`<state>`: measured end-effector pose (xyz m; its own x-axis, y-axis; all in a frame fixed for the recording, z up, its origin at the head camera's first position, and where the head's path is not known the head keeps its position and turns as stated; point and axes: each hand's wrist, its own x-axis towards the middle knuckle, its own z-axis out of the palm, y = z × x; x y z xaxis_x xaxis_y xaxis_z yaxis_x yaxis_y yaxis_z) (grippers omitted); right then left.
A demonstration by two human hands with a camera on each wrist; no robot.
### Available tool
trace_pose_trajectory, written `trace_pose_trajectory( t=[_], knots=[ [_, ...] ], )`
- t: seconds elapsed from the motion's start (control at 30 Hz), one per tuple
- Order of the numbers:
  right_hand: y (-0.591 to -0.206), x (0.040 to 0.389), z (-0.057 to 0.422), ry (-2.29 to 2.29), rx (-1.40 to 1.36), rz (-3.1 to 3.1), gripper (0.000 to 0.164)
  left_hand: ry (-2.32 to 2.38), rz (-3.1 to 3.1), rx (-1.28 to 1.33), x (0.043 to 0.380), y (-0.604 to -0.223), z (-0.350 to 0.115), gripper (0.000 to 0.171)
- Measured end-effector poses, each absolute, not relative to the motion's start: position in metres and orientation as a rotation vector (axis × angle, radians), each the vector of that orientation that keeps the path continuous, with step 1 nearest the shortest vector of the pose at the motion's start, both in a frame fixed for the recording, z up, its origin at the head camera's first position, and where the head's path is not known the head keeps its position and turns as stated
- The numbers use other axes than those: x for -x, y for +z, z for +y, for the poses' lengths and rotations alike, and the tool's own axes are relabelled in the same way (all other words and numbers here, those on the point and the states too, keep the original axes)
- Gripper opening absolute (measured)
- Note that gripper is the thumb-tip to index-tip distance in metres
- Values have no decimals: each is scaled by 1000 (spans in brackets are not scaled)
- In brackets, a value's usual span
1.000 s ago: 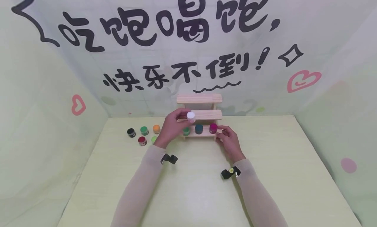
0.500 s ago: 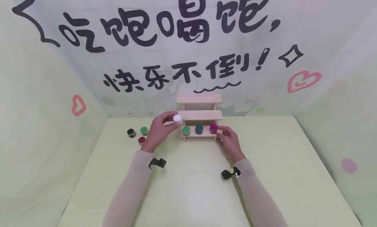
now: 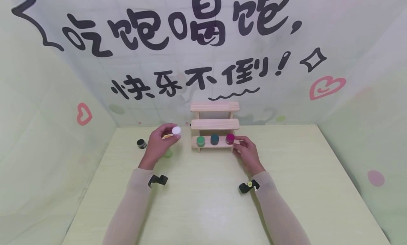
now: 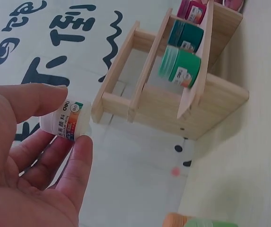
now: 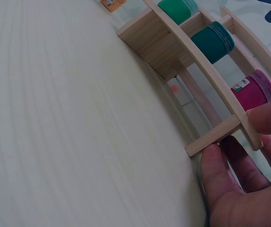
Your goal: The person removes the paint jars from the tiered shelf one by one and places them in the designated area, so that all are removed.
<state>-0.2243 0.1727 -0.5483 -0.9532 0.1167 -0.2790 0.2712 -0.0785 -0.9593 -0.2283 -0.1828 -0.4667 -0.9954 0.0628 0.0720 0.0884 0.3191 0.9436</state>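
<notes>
My left hand (image 3: 159, 142) pinches a small white paint jar (image 4: 71, 120) between thumb and fingertips, raised off the table to the left of a three-step wooden rack (image 3: 215, 124). The jar's printed label shows in the left wrist view. On the rack's lowest step stand three paint jars in a row: a green jar (image 3: 200, 141), a teal jar (image 3: 214, 139) and a magenta jar (image 3: 230, 138). My right hand (image 3: 249, 153) grips the right end of that lowest step, fingers (image 5: 215, 165) against the end support, close beside the magenta jar. The two upper steps hold nothing.
A black jar (image 3: 141, 143) stands on the table left of my left hand. A light green jar (image 3: 168, 153) sits beneath that hand, and an orange jar (image 4: 173, 220) is mostly hidden behind it. A printed cloth backdrop (image 3: 152, 64) rises directly behind the rack.
My left hand has moved left with the white jar, away from the rack, and now covers some jars on the table. The right hand and the rack have stayed put.
</notes>
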Motion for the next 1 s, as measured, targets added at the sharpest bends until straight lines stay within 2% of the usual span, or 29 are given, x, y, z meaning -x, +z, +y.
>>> trace_pose_trajectory(
  t=[0.33, 1.0],
  knots=[
    [-550, 223, 173, -2189, -436, 2058, 36, -1810, -2577, -6, 218, -478, -217, 52],
    [-548, 224, 173, -2228, -421, 2039, 36, -1610, -2617, -198, 192, -510, -287, 54]
  ],
)
